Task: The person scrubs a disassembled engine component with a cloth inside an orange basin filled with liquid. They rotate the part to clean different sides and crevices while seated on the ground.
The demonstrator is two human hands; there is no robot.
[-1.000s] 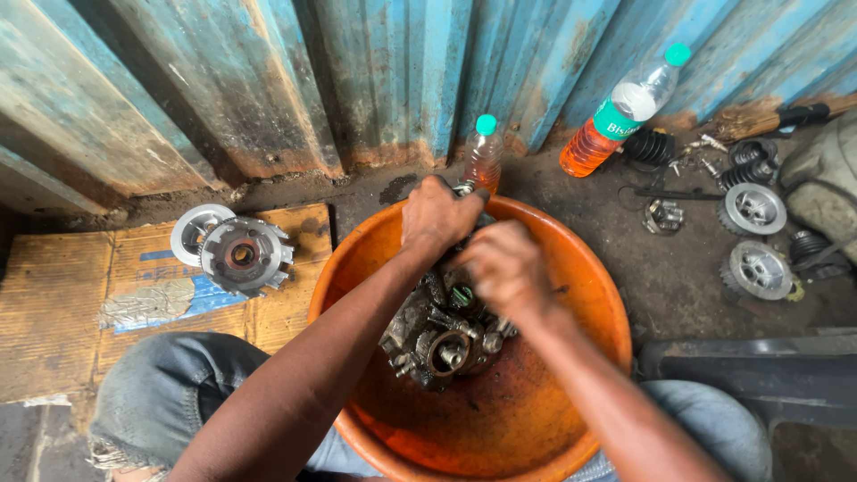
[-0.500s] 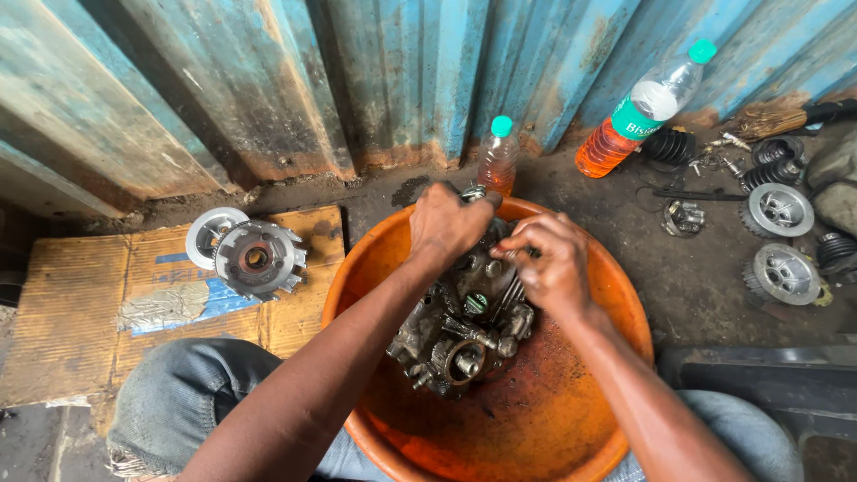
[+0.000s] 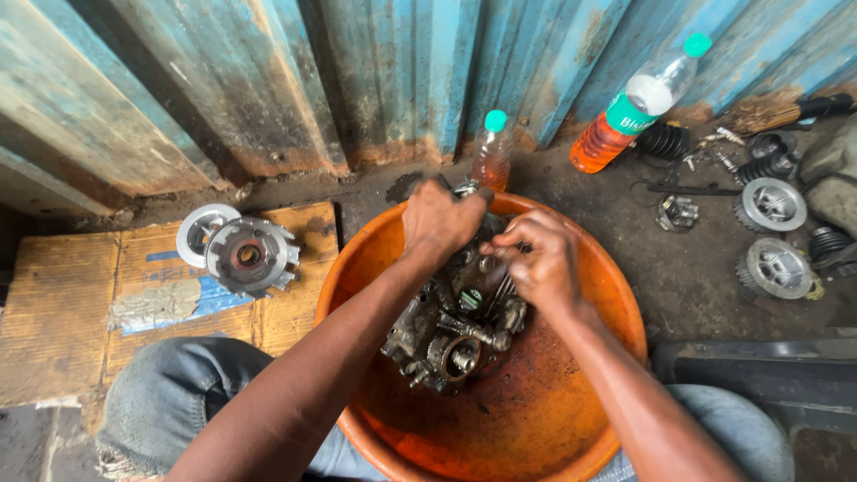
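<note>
Both hands work on the greasy engine part [image 3: 455, 330] lying in my orange basin [image 3: 607, 303]. My left hand [image 3: 442, 219] is closed over the part's far end, near the basin's rear rim. My right hand [image 3: 536, 259] pinches a small fitting on its top, fingers curled. The part extends from under both hands toward me. Two bottles of orange liquid [image 3: 493, 156] stand by the blue metal wall [image 3: 268, 80]; a clutch hub [image 3: 245, 254] rests on cardboard [image 3: 80, 303] at left.

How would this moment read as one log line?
left hand: grips top of greasy engine part | right hand: on its upper side | part in orange basin | bottle behind
</note>
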